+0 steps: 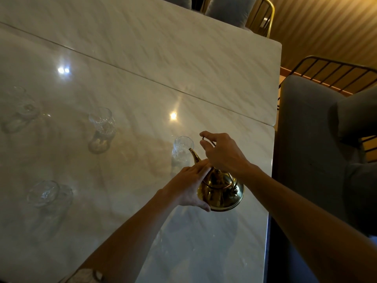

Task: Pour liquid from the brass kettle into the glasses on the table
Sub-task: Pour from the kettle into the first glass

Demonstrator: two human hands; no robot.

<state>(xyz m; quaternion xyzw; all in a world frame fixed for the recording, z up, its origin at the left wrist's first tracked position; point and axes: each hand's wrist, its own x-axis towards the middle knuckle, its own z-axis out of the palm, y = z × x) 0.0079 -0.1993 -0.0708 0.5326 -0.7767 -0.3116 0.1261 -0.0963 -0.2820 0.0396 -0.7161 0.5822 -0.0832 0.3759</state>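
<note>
Head view, looking down over a pale marble table [142,58] with a seam running across it from upper left to the right edge.

Item 1: brass kettle [221,193], near the table's right edge, tilted with its curved spout [194,155] pointing up and away from me toward a glass. Whether its base touches the tabletop I cannot tell.

Item 2: my right hand [222,153], above the kettle, fingers curled and pinched closed around the thin wire handle [206,139] at its top.

Item 3: my left hand [188,185], laid flat against the kettle's left side, fingers straight and together, reaching up to the base of the spout; thumb under the body. It presses rather than grips.

Item 4: nearest glass [182,150], clear, patterned, upright, just beyond the spout tip. The tip sits at the glass's right side, near the rim; whether they touch I cannot tell. No stream of liquid can be made out.

Item 5: second glass [102,125], upright, further left, well apart from the kettle.

Item 6: third glass [48,194], nearer me on the left.

Item 7: fourth glass [18,109], at the far left, blurred.

Item 8: grey padded chair [316,150] with a gold wire back, at the table's right side.

Item 9: another chair [240,11] of the same kind at the far end.
</note>
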